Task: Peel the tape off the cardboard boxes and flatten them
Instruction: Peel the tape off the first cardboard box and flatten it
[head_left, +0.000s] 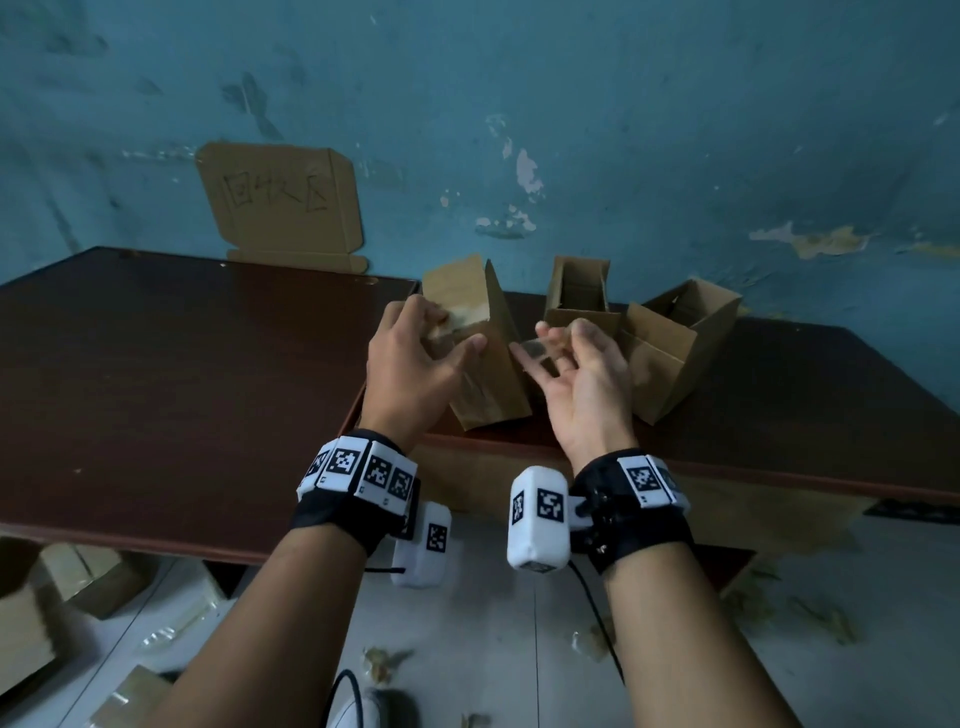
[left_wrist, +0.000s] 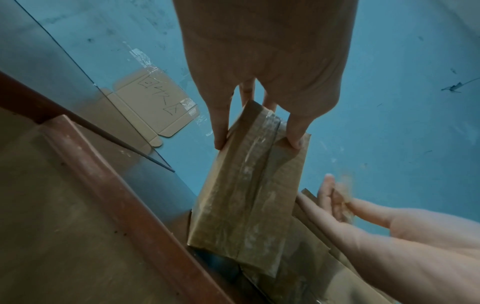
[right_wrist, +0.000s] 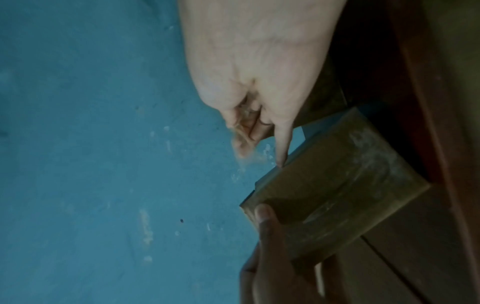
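Your left hand (head_left: 415, 358) grips the top end of a tall, narrow brown cardboard box (head_left: 480, 353) with clear tape down its seam. In the left wrist view your fingers (left_wrist: 221, 131) curl over one edge and the thumb over the other, pinching the box between them. The box stands tilted, its lower end resting on the near edge of the dark reddish-brown wooden table (head_left: 171, 374), at about 12 o'clock from your wrists.

Your right hand (head_left: 582, 379) is held palm up just to the right of that box, at roughly 1 o'clock. Its thumb and curled fingers pinch a small crumpled strip of clear tape (head_left: 535, 348); the little finger sticks out straight. In the right wrist view that finger's tip lies at the box's upper edge; you cannot tell whether it touches.

Two more open brown cardboard boxes sit on the table behind your right hand: a small upright one (head_left: 579, 296) at 1 o'clock and a larger one (head_left: 675, 348) lying tilted at 2 o'clock, touching each other.

A flattened cardboard sheet with black handwritten characters (head_left: 283, 202) is taped to the peeling blue wall (head_left: 623, 104) at 11 o'clock.

Further cardboard boxes (head_left: 62, 597) lie on the pale floor at 8 o'clock, and tape scraps (head_left: 382, 662) are scattered between your forearms.
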